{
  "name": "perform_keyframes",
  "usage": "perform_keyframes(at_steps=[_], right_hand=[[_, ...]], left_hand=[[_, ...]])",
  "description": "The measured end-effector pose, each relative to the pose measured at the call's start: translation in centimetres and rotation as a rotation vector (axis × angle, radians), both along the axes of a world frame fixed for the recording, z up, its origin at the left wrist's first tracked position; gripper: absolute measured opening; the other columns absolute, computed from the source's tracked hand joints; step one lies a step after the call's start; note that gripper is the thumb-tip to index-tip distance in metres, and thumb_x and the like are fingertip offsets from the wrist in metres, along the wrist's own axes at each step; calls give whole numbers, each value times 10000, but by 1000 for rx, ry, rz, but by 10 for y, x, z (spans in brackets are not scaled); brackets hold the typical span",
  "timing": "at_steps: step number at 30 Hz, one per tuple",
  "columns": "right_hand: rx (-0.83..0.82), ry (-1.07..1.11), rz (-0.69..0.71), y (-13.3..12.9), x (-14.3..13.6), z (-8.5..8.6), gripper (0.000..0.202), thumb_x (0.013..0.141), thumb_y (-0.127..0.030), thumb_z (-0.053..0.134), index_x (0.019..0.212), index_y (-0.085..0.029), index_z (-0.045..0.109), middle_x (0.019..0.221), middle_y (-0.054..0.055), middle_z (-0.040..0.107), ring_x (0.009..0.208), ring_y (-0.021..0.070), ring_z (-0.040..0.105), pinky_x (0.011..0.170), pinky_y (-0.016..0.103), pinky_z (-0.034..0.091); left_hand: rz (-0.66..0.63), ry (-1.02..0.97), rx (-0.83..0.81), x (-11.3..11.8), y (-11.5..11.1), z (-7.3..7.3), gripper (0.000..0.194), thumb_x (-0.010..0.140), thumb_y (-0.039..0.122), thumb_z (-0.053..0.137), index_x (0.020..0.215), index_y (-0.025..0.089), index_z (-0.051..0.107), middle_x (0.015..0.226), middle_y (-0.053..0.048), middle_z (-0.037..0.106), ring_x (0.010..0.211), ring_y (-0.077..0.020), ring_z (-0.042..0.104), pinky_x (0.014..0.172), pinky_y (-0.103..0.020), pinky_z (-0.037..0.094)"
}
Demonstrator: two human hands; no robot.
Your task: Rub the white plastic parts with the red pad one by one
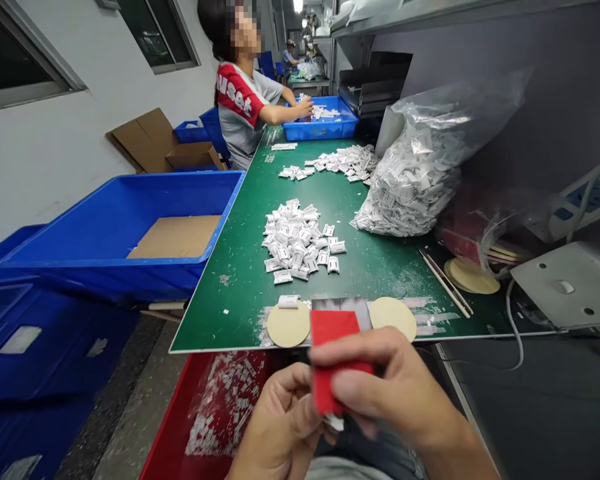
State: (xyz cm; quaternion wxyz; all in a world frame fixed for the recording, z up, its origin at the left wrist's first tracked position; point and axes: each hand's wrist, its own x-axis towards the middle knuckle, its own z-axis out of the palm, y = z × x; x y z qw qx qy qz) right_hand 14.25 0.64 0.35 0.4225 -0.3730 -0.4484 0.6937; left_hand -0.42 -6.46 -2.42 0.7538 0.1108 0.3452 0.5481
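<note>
Both hands up in front of the table's near edge, close together. Right hand (395,393): grip clamped on a flat red block (335,327), thumb on the near face, fingers across it; some blur here. The block stands roughly upright, its top overlapping the view of the table's near edge. Left hand (285,413): fingers curled in at the block's left side, just beside the right thumb; what this grip closes on is hidden, cannot tell. A small white part (334,421) shows just under the block's lower end, between the hands.

Along the near edge of the green table (240,293): left tan disc (289,328) with a lone white piece (289,302) at its far rim, then a grey plate (365,310) partly behind the block, then right tan disc (394,317). Mid-table, a heap of white pieces (293,240). Toward the right side, a clear bag (415,180) full of white pieces; nearer the right end of the near edge, two thin sticks (445,283) beside stacked discs (473,277).

Far end: co-worker (240,107) at the table's left edge, hands at a blue tray (320,132) of white pieces. Below the near edge, red bin (175,413) with white scraps inside.
</note>
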Motion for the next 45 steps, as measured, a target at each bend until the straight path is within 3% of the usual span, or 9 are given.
perform_keyframes(at_steps=[5,11,16,25,28,30,39,42,45], right_hand=[[109,-276,-380,-3,1,-4,229,907,-337,766,1095,-232,842,594,-27,650,495,95,492,480,203,410],[-5,52,-406,-27,2,-1,234,949,-470,718,1050,-295,836,636,-14,609,568,109,484,512,194,399],[-224,256,-252,-39,5,3,254,832,-500,831,1030,-342,850,592,10,697,387,59,363,394,179,179],[-235,316,27,-49,6,0,224,804,-506,862,958,-344,881,537,5,687,345,38,404,378,168,297],[-72,11,-233,-40,2,-3,165,803,-406,888,948,-328,888,533,-10,694,478,86,578,501,176,468],[-51,-44,-335,-35,0,-4,109,782,-368,905,884,-332,890,526,-26,702,468,87,589,488,170,475],[-136,79,-97,-27,-2,1,182,746,-419,913,751,-240,877,490,-9,654,357,60,450,336,157,280],[-79,-39,-292,-23,-3,-1,88,820,-340,867,852,-259,876,416,-70,533,384,39,401,384,131,297],[-139,-32,-139,-22,-3,-2,177,746,-382,903,779,-210,874,494,-14,642,357,62,408,325,178,265]], left_hand=[[96,96,2,-3,-3,7,311,606,351,995,738,185,768,613,10,707,568,-70,633,543,-138,453],[119,134,19,-1,-5,14,368,593,375,998,712,178,710,623,22,686,575,-76,625,554,-160,454],[103,198,111,-5,-5,4,327,664,330,964,889,218,755,723,3,754,634,-132,738,582,-186,551],[522,1307,815,-9,-16,-2,372,740,-26,784,1005,234,794,913,1,837,869,-202,795,782,-265,646],[510,1505,891,-12,-21,4,394,733,-5,793,1048,231,798,959,-4,851,852,-210,812,809,-264,653],[531,1540,884,-12,-23,5,367,744,22,793,1036,244,804,944,6,853,822,-200,815,809,-252,652],[455,1405,840,-15,-21,-2,364,722,-9,789,991,236,785,890,-2,848,778,-216,812,722,-266,667],[472,1425,854,-17,-21,0,375,718,-13,783,997,238,785,885,-1,848,764,-210,811,746,-271,666],[463,1445,850,-15,-20,1,339,723,-1,785,967,234,784,853,11,843,745,-188,807,716,-231,654]])
